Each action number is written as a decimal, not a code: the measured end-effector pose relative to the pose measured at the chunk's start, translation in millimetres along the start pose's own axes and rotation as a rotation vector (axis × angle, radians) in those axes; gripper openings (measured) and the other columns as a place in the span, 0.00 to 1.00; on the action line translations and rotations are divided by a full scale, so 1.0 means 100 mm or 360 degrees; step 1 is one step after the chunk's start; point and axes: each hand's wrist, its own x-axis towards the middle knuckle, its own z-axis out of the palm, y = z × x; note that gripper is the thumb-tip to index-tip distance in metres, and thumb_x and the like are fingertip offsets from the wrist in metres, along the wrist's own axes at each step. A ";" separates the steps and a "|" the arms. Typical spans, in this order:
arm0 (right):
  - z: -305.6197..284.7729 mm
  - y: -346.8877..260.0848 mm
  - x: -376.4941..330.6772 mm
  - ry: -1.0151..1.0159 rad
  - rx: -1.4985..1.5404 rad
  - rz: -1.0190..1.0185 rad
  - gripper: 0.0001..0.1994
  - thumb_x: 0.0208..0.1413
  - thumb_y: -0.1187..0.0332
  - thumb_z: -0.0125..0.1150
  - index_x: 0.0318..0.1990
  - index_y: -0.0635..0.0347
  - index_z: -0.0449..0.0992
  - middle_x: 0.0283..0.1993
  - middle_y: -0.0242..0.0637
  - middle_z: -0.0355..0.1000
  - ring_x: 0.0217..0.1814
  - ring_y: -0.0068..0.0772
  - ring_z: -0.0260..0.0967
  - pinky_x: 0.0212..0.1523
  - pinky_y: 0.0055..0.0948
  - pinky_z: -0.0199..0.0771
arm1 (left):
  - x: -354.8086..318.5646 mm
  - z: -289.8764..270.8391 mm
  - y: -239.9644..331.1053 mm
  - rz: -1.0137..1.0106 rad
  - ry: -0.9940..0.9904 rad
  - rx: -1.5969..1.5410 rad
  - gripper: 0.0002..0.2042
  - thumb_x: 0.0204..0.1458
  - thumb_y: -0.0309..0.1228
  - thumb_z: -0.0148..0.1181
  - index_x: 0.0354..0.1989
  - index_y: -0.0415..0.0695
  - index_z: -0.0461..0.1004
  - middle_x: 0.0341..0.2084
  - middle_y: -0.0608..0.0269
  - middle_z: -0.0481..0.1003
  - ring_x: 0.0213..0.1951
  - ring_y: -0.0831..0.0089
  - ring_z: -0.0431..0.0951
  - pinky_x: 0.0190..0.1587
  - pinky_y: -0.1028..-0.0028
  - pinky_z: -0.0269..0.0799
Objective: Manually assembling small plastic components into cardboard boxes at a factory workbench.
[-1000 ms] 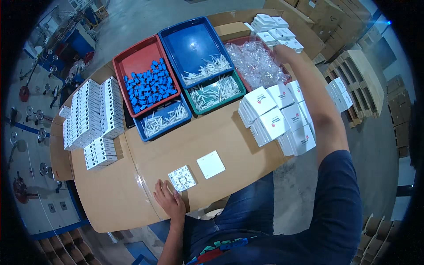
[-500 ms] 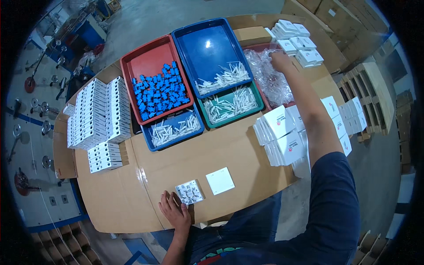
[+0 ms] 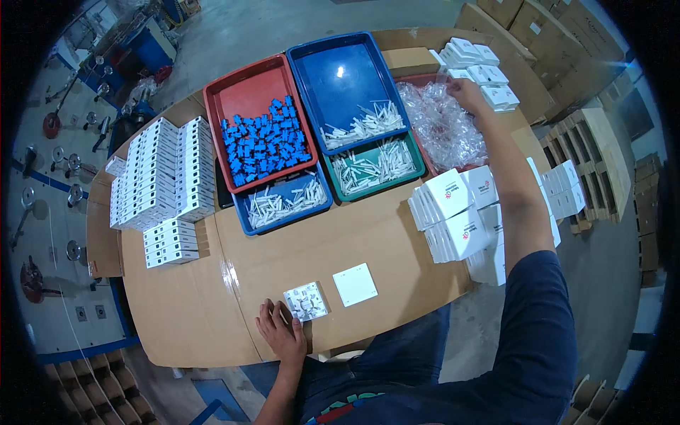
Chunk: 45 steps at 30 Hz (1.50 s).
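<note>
My left hand (image 3: 282, 334) lies with fingers spread on the cardboard tabletop, its fingertips beside a small open white box (image 3: 305, 302) filled with white and grey pieces. Just right of that box is a flat white square plate (image 3: 355, 285) with small holes near its corners. My right arm reaches far forward. At its end my right hand (image 3: 465, 94) is closed on a clear plastic bag (image 3: 442, 74) at the far edge of a heap of crumpled clear bags (image 3: 443, 127). The heap fills a red tray (image 3: 425, 79); the fingertips are partly hidden.
A red tray (image 3: 244, 83) holds blue clips. White sticks lie in a large blue tray (image 3: 336, 64), a green tray (image 3: 418, 172) and a small blue tray (image 3: 248, 228). Stacked white boxes (image 3: 145, 177) stand left; more white boxes (image 3: 460, 227) stand right and far right.
My right hand has shifted slightly right and nearer over the bags. My left hand stays beside the open box. The whole view has shifted a little.
</note>
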 end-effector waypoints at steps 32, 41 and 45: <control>-0.18 -3.01 -4.70 -0.0460 0.2282 -0.0011 0.21 0.61 0.79 0.63 0.62 0.65 0.71 0.54 0.36 0.76 0.44 0.17 0.75 0.40 0.18 0.74 | -0.01 -0.62 1.53 -0.0259 -0.0444 -0.2336 0.08 0.62 0.26 0.64 0.46 0.35 0.80 0.36 0.64 0.81 0.38 0.80 0.78 0.42 0.78 0.75; 0.10 -3.08 -4.84 -0.0784 0.2054 0.0151 0.12 0.62 0.78 0.63 0.52 0.70 0.77 0.41 0.40 0.80 0.40 0.24 0.78 0.40 0.22 0.78 | -0.18 -0.59 1.22 -0.0223 0.0063 -0.2172 0.06 0.64 0.27 0.62 0.42 0.37 0.77 0.33 0.68 0.77 0.36 0.82 0.75 0.42 0.80 0.72; 0.17 -3.22 -4.90 -0.0714 0.2255 0.0187 0.17 0.61 0.76 0.65 0.57 0.68 0.75 0.43 0.40 0.80 0.44 0.27 0.80 0.41 0.23 0.79 | -0.17 -0.58 1.19 -0.0245 0.0138 -0.2203 0.06 0.64 0.27 0.62 0.43 0.36 0.77 0.34 0.67 0.77 0.36 0.83 0.75 0.41 0.80 0.72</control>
